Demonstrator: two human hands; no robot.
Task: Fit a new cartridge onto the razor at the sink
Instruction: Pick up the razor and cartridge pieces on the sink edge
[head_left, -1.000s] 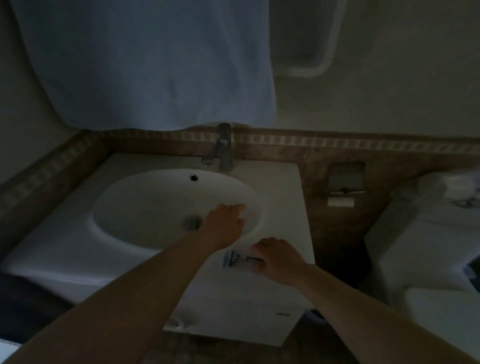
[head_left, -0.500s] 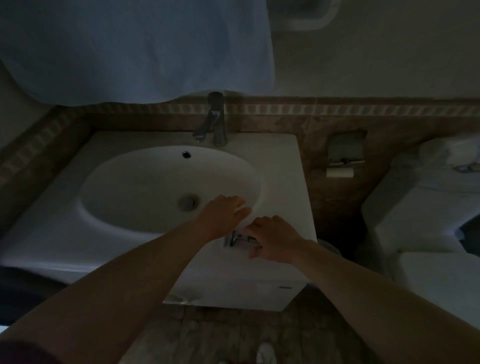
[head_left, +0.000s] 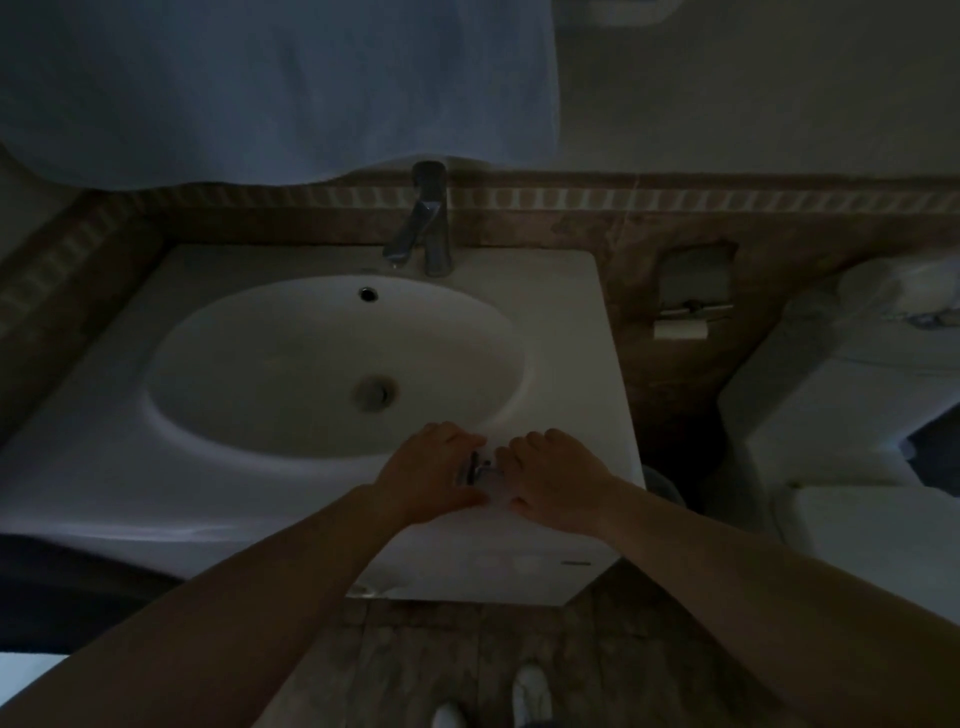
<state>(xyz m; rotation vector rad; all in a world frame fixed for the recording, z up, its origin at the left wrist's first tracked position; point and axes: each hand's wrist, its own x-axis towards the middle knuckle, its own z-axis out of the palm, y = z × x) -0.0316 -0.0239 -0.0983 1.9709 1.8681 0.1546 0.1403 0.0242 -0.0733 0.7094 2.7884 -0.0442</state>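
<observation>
head | both hands (head_left: 431, 475) (head_left: 556, 475) at razor (head_left: 475, 467) | no legible writing

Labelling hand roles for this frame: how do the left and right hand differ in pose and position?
The left hand lies nearer the basin of the sink; the right hand lies toward the sink's outer right edge. The left hand meets the razor at its head end; the right hand covers the handle side. The left forearm crosses the frame diagonally, the right comes in from the lower right. Both are palm-down on the front rim, around the razor; grips are too dark to judge.

Very dim, soft, perhaps slightly blurred; edges bowed.
</observation>
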